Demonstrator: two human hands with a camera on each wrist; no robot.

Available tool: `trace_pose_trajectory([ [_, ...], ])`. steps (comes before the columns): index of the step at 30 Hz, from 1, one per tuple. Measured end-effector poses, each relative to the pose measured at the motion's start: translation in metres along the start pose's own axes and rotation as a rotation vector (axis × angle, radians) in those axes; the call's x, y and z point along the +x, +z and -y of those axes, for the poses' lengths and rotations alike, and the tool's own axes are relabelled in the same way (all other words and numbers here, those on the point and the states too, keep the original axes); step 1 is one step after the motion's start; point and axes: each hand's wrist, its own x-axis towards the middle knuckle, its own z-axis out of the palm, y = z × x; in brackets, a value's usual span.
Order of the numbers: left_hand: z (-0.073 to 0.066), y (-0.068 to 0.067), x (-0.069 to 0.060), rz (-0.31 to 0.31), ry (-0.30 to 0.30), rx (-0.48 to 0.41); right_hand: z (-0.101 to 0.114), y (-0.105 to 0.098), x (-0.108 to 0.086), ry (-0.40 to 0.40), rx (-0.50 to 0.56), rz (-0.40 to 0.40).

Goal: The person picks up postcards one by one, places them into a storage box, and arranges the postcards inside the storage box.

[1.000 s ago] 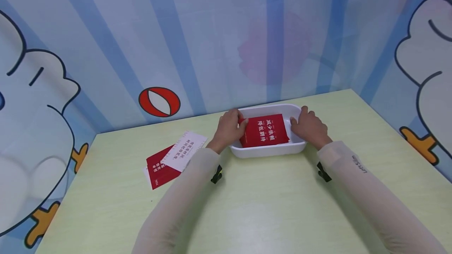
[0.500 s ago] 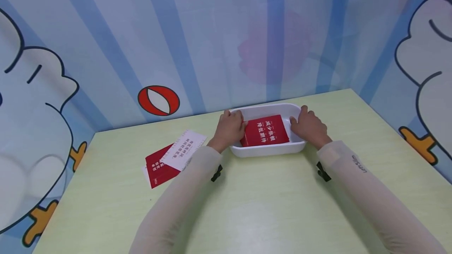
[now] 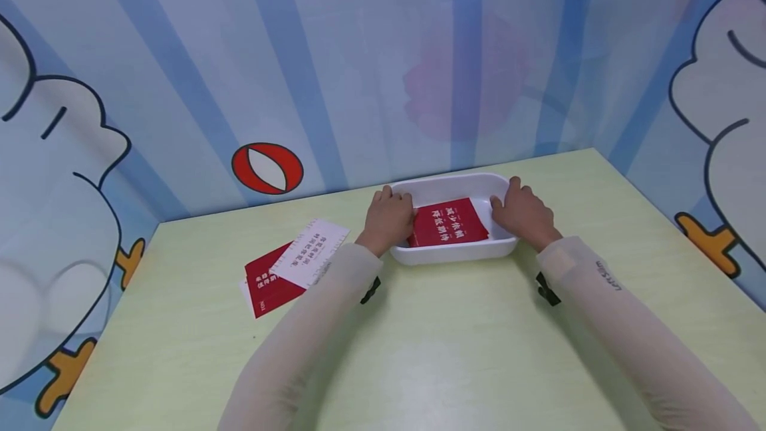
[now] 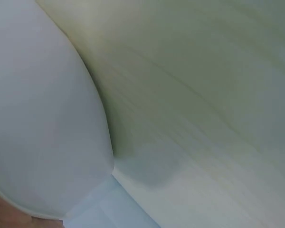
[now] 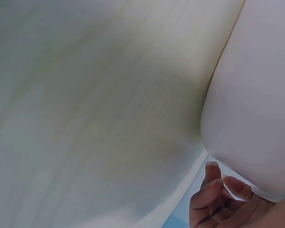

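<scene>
White tray [image 3: 456, 255]: on the table [image 3: 445, 351], near its back edge, between your hands.
Red cards [image 3: 450, 223]: lying inside the tray.
Left hand [image 3: 386, 221]: you grip the tray's left end.
Right hand [image 3: 528, 217]: you pinch the right rim.
Loose cards [image 3: 311, 255]: overlapping, left of the tray.

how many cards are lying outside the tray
3 visible, left of the tray: white card on top, red card beneath, pale card peeking out underneath; more may be hidden.
</scene>
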Motion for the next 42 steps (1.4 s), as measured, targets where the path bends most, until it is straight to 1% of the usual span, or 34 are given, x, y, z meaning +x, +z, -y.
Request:
trace_pose_trajectory([
  [4, -0.0016, -0.0026, -0.0006, 0.005, -0.004, 0.027, 0.0003, -0.0021, -0.0006, -0.002, 0.003, -0.001],
  [14, -0.0033, 0.0027, -0.0006, 0.031, -0.015, 0.092, -0.0002, -0.0002, -0.0004, -0.003, 0.0, 0.004],
  [18, -0.0046, 0.0024, -0.0015, 0.043, -0.029, 0.111, 0.0002, 0.0014, 0.0001, -0.001, -0.007, 0.005],
  [22, -0.0053, 0.001, -0.0017, 0.042, -0.033, 0.128, 0.0009, 0.0008, 0.0004, 0.003, -0.007, 0.004],
  [30, -0.0047, -0.0002, 0.0, 0.036, -0.001, 0.181, 0.0025, -0.0019, -0.0005, 0.01, 0.005, 0.006],
  [37, -0.0038, 0.0018, 0.0019, 0.034, 0.002, 0.173, 0.0025, -0.0005, 0.0008, 0.013, 0.007, 0.002],
  [42, -0.0043, 0.0018, 0.002, 0.039, 0.006, 0.19, 0.0027, -0.0003, 0.0007, 0.015, 0.012, 0.004],
])
